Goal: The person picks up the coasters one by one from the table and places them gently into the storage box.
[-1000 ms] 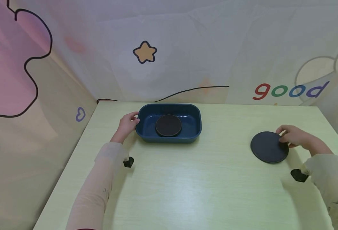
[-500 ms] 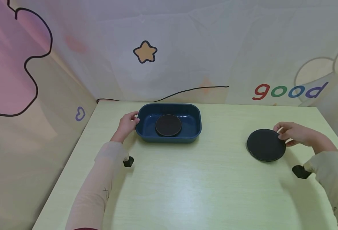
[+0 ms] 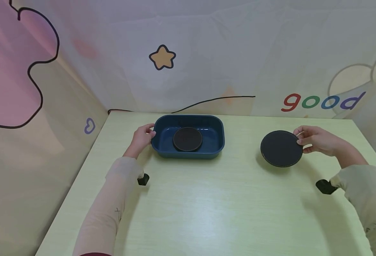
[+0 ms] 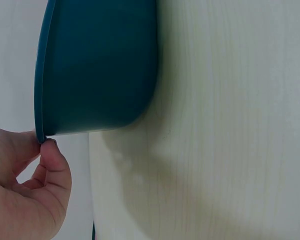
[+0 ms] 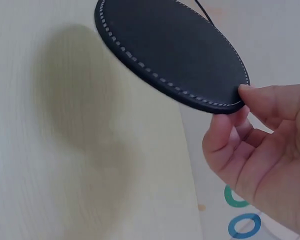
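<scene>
A dark blue rectangular basin (image 3: 208,137) with rounded corners stands at the back of the table, left of centre. My left hand (image 3: 141,138) pinches its left rim; thumb and fingertips meet at the edge in the left wrist view, where the basin's outer wall (image 4: 100,65) shows. Inside the basin lies a round black disc (image 3: 188,139). My right hand (image 3: 319,140) pinches the right edge of a black round coaster (image 3: 281,148), lifted above the table. White stitching runs round the coaster (image 5: 175,55) in the right wrist view, and its shadow falls on the table below.
The pale wood-grain table (image 3: 207,206) meets a printed cloth backdrop (image 3: 207,53) behind the basin and at both sides. A small black block (image 3: 143,179) sits at the left cuff, another black block (image 3: 326,186) at the right cuff.
My right hand has raised the coaster off the table and carried it left and further back, towards the basin. The left hand and the basin have stayed in place.
</scene>
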Motion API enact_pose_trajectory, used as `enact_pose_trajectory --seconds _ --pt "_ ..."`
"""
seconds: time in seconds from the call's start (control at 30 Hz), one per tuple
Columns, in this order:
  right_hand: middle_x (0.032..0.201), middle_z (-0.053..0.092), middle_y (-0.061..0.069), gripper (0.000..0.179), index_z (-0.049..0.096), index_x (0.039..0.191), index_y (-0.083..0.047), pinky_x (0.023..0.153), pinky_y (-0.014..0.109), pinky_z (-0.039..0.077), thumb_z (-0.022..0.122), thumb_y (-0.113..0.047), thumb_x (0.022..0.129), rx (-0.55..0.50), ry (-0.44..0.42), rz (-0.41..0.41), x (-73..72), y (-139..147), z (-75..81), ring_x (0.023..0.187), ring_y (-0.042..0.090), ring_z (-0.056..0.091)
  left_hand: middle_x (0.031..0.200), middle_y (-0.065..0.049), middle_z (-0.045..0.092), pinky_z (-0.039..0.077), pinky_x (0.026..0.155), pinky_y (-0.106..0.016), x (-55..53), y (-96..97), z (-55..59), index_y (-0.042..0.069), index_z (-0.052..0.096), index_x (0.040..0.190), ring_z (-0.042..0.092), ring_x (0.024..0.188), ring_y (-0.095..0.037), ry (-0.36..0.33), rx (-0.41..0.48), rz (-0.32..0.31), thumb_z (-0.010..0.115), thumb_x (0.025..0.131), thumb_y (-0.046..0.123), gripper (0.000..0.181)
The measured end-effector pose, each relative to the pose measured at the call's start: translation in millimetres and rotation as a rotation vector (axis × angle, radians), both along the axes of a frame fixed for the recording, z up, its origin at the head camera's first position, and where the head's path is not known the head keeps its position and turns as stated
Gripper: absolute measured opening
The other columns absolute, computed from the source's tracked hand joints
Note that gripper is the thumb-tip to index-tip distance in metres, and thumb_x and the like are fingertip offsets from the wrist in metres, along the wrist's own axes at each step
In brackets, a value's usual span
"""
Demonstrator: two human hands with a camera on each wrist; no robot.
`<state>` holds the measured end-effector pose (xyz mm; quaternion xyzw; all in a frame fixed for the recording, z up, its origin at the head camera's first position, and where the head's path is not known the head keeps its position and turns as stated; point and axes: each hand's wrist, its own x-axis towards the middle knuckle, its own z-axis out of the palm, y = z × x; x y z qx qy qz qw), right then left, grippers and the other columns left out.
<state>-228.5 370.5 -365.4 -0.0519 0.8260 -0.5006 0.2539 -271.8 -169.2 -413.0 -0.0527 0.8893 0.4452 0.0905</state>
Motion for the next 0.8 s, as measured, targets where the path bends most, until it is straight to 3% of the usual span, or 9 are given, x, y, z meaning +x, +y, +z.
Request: enact_pose_trajectory --seconds 0.3,0.57,0.8 --pt "0.082 0.052 -0.003 0.012 0.049 0.1 -0.012 0.064 0.026 0.051 0.047 -0.006 0.09 -0.336 0.022 0.048 -8.8 -21 -4.1 0.069 0.01 0.056 0.109 -0.016 0.05 0.051 0.075 -0.03 -0.7 -0.2 -0.3 0.009 0.039 0.133 0.051 0.086 -0.021 0.008 -0.001 -0.004 0.044 0.092 0.011 0.041" --pt "0.08 0.053 -0.001 0.013 0.049 0.098 -0.009 0.061 0.025 0.051 0.046 0.0 0.089 -0.475 0.015 -0.054 -10.8 -54 2.1 0.067 0.011 0.058 0.109 -0.016 0.05 0.051 0.076 -0.031 -0.1 -0.4 0.2 0.009 0.039 0.133 0.051 0.085 -0.021 0.008 0.005 0.0 0.043 0.093 0.011 0.041" --pt "0.08 0.055 0.0 0.014 0.05 0.096 -0.008 0.061 0.024 0.051 0.045 0.003 0.089 -0.575 -0.011 -0.101 -15.2 -77 -4.0 0.067 0.012 0.057 0.107 -0.016 0.05 0.051 0.074 -0.029 0.6 -1.0 0.1 0.008 0.039 0.133 0.051 0.083 -0.02 0.013 0.007 -0.005 0.043 0.093 0.011 0.041"
